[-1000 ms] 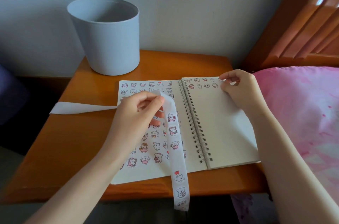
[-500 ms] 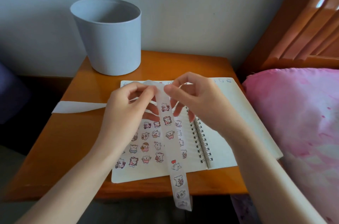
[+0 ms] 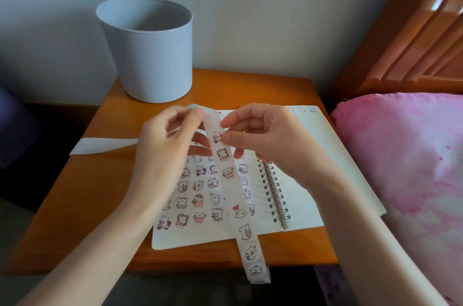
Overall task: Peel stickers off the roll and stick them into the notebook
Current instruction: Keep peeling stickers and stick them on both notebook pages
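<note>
- The left hand [image 3: 172,145] still pinches the sticker strip [image 3: 226,162] above the open notebook [image 3: 313,195].
- The right hand [image 3: 265,140], at the far right page a second ago, now nips a sticker [image 3: 217,136], perhaps lifting its edge.
- The strip's end hangs over the table's [image 3: 82,205] near edge.

Soft daylight from the upper right (dim left edge); wide-angle bending, slight blur.

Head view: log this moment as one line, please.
stage: peeling | left hand: holds sticker strip | right hand: fingertips at top sticker | notebook: open on table
</note>
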A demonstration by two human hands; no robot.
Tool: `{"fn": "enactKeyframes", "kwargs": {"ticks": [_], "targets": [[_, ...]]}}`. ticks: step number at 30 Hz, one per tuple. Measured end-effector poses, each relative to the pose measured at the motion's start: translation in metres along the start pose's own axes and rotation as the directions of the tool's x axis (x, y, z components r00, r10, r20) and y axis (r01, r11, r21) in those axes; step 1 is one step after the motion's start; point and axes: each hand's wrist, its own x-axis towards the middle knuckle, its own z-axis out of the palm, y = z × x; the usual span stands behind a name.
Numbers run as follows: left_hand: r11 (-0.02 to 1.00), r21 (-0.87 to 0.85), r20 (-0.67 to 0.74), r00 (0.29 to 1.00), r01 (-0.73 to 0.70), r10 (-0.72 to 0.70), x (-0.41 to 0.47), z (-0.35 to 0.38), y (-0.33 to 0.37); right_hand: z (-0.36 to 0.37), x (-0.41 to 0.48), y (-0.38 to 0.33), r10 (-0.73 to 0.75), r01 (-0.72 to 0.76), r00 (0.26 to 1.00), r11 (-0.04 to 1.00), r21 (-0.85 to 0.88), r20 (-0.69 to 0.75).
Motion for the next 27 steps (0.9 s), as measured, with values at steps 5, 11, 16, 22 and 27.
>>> {"fn": "enactKeyframes", "kwargs": {"ticks": [5, 11, 16, 22, 27], "targets": [[0.993, -0.056, 0.091, 0.991, 0.1, -0.094, -0.0026, 0.0019, 0.0003, -0.0031, 0.0028, 0.0044, -0.047, 0.045, 0.995, 0.998, -0.033, -0.082], [0.997, -0.06, 0.188, 0.981, 0.052, -0.04, -0.0029, 0.0063, -0.0035, -0.0075, 0.0044, 0.0059, -0.058, 0.054, 0.991, 0.998, -0.032, -0.124], [0.999, -0.038, 0.206, 0.978, -0.019, 0.026, -0.002, 0.0052, -0.0038, -0.0063, 0.0066, 0.0082, -0.093, 0.087, 0.987, 0.995, -0.046, -0.135], [0.999, -0.035, 0.206, 0.978, -0.029, 0.036, -0.0014, 0.0052, -0.0064, -0.0063, 0.0068, 0.0093, -0.126, 0.115, 0.983, 0.989, -0.092, -0.131], [0.999, -0.047, 0.198, 0.98, -0.025, 0.034, -0.0012, 0.006, -0.006, -0.0052, 0.0068, 0.0097, -0.131, 0.119, 0.981, 0.989, -0.084, -0.144]]}}
